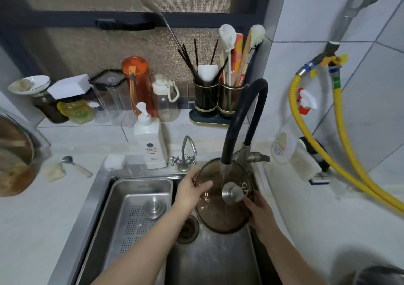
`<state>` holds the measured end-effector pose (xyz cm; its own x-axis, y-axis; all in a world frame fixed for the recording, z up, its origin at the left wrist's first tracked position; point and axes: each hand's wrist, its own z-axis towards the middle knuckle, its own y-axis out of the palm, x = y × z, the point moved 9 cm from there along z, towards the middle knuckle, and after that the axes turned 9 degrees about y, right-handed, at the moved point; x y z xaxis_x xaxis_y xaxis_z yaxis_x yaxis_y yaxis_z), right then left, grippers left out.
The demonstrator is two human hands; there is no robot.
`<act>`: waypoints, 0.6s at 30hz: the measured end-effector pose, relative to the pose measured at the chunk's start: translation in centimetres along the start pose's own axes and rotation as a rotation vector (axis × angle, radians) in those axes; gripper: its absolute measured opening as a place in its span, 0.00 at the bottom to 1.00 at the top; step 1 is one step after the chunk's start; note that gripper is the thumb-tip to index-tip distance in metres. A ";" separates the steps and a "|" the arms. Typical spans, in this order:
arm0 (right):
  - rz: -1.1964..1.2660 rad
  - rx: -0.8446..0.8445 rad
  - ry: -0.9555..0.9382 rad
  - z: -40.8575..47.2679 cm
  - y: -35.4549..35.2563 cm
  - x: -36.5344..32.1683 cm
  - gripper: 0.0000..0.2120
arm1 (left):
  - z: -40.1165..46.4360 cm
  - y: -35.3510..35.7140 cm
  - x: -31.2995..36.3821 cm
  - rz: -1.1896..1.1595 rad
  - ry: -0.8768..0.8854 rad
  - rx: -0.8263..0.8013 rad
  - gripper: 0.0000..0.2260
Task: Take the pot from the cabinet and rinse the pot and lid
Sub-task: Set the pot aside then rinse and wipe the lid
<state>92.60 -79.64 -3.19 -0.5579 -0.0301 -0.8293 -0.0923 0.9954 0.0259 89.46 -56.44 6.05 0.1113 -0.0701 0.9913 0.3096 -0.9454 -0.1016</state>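
Lid (220, 210), round, of brown tinted glass with a steel knob (232, 193) at its middle: held tilted over the right basin of the steel sink (105, 197), close to the back edge, directly beneath the black gooseneck faucet (238, 118). Kept slanted, knob side up, probably so that the thin stream landing just above the knob would sheet down the glass and drain into the basin rather than pool. Gripped at opposite rims: left hand (192, 191) curled round the upper left edge, thumb laid across the top face; right hand (260, 213) clasping the lower right edge, fingers mostly hidden beneath. Two-handed hold likely chosen for steadiness with wet glass.

Pot itself not certainly identified; a dark rounded vessel (380, 276) glimpsed at the bottom right corner of the white counter, too cropped to say. White pump bottle (150, 144) stood at the sink's back edge, untouched. Rinsing of the lid judged under way.
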 end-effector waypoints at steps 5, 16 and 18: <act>-0.035 -0.078 0.042 -1.0 4.4 -2.2 0.11 | -0.7 -2.2 -1.1 -0.295 -0.148 0.096 0.10; -0.146 -0.201 -0.050 -2.4 8.8 -2.8 0.16 | -2.4 -4.0 -2.6 -0.479 -0.203 0.207 0.13; -0.230 -0.158 -0.116 -2.6 8.4 -3.2 0.17 | -2.5 -3.3 -2.9 -0.479 -0.207 0.204 0.16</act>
<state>91.50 -71.46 1.12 -0.4107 -0.2331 -0.8815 -0.3371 0.9371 -0.0908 85.77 -53.91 3.72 0.0902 0.4355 0.8957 0.5452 -0.7742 0.3215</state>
